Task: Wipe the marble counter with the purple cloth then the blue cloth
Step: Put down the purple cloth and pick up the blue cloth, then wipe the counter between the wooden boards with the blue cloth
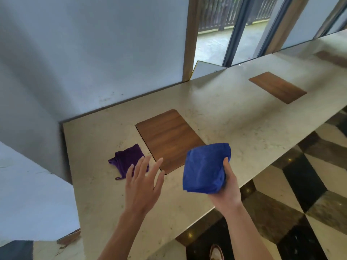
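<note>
Two hands show in the head camera view, both out over the marble counter. The right hand is closed around the folded blue cloth, with its thumb pressed on the cloth's right side. This cloth is lifted up above the counter, near the front edge. The left hand is open and flat, fingers spread, holding nothing. Its fingertips reach over the near edge of the purple cloth; it is hard to tell if they touch it. The purple cloth lies crumpled on the counter near the left end, just beside a brown wood panel set into the top. A second wood panel sits farther along, toward the right end. Behind the counter's back edge stands a pale wall.
</note>
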`<state>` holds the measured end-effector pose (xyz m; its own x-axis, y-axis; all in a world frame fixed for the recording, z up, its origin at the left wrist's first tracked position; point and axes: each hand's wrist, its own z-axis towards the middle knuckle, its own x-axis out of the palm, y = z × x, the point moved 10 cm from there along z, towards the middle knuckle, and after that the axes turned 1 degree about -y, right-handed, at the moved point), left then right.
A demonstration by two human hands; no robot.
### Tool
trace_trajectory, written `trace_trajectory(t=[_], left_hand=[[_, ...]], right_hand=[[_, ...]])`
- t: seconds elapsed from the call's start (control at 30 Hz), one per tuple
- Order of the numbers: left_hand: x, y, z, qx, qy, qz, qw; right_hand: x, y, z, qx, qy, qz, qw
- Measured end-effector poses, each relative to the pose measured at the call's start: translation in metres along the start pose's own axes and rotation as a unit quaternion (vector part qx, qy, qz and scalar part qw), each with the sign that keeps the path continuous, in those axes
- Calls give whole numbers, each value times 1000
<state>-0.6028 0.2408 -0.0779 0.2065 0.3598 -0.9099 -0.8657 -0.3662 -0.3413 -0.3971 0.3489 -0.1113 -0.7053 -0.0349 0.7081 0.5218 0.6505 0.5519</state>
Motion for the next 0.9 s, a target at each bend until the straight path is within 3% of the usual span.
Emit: trace_trajectory(t=[0.33, 0.53, 0.73, 0.9], left_hand=[[86, -196, 26, 70, 26, 15, 997], [136, -299, 44, 30, 13, 31, 999], [158, -351, 68, -7, 6, 34, 999], [182, -357, 101, -50, -1, 35, 998]], right_hand=[[-112, 162, -9, -32, -18, 72, 997], [-186, 262, -2, -45, -26, 88, 995], [-227, 322, 23, -7, -35, 99, 994], [-230, 352, 72, 8, -25, 60, 998]])
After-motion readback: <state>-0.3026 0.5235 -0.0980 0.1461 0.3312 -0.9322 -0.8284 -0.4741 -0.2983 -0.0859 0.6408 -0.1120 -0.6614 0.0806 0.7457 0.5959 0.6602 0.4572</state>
